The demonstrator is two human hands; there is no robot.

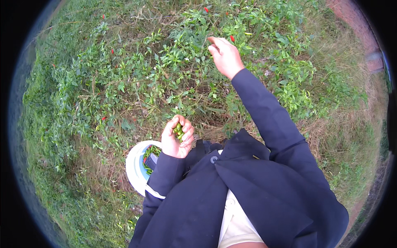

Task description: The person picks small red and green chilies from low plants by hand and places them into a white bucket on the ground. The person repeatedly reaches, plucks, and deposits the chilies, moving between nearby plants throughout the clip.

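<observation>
My left hand (177, 141) is cupped around several small green chili peppers (179, 131) in front of my waist. Just below and left of it, a white bucket (133, 169) hangs against my forearm, its white handle (156, 192) crossing the dark sleeve. Green and some red chilies (149, 154) lie inside, along with a dark, flat-sided object (151, 161) that I cannot identify. My right hand (225, 57) reaches out over the chili plants, fingers bent and thumb near the index finger. Whether anything is pinched there is hidden. One red chili (232, 38) shows right beside its knuckles.
Low chili plants (173, 59) with white flowers spread ahead and to the left. More red chilies (104, 118) dot the foliage, and a pale yellow-green one (248, 33) shows at the top. Dry grass (322, 136) lies at right, near a reddish strip (353, 24) of ground.
</observation>
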